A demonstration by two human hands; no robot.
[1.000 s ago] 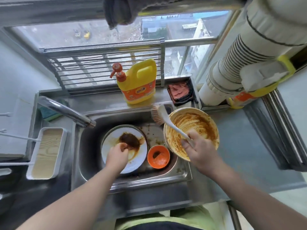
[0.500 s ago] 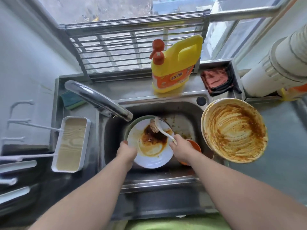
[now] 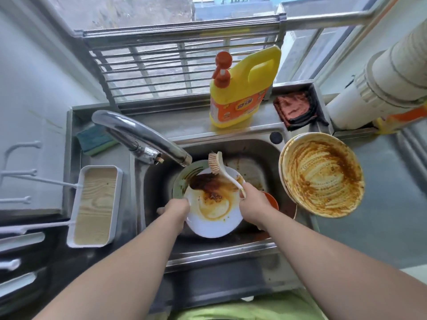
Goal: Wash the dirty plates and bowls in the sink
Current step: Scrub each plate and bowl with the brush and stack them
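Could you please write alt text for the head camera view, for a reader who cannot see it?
Over a steel sink, the left hand holds a sauce-smeared white plate while the right hand grips a brush on it. A dirty bowl sits at right, a yellow soap bottle behind.

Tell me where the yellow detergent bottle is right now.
In the head view, the yellow detergent bottle stands upright on the ledge behind the sink, right of the faucet and left of the tray holding a red cloth.
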